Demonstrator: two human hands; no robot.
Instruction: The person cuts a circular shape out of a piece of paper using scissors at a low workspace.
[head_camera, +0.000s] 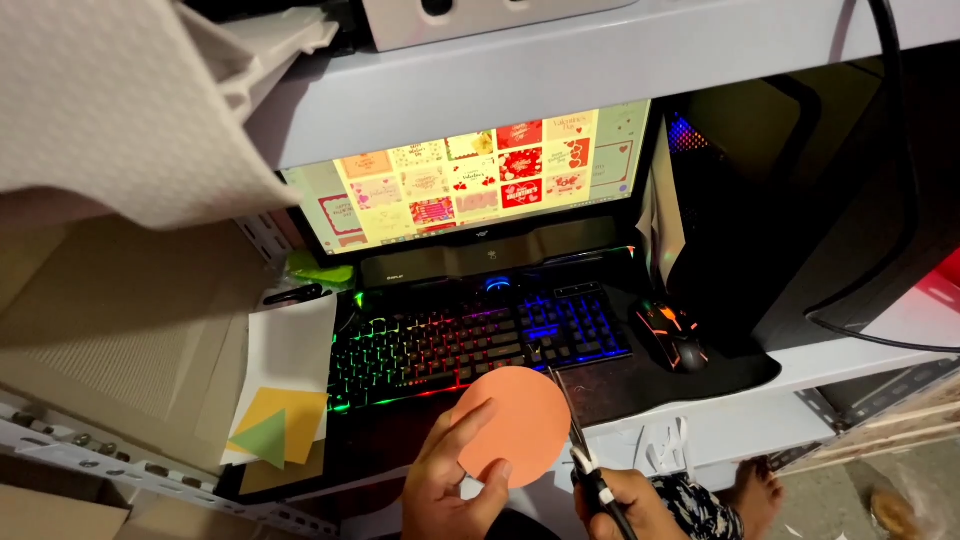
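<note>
My left hand (447, 483) holds a round orange paper disc (515, 424) by its lower left edge, thumb on the front. Scissors (578, 442) with dark handles are gripped in my right hand (622, 503), and their blades run up along the disc's right edge. Both hands are low in the view, in front of a keyboard lit in rainbow colours (470, 340).
A monitor (480, 180) showing a grid of card pictures stands under a grey shelf (560, 70). A lit mouse (672, 335) lies right of the keyboard. Yellow and green paper pieces (278, 425) and a white sheet (292, 350) lie at the left. A dark computer case (800, 220) stands right.
</note>
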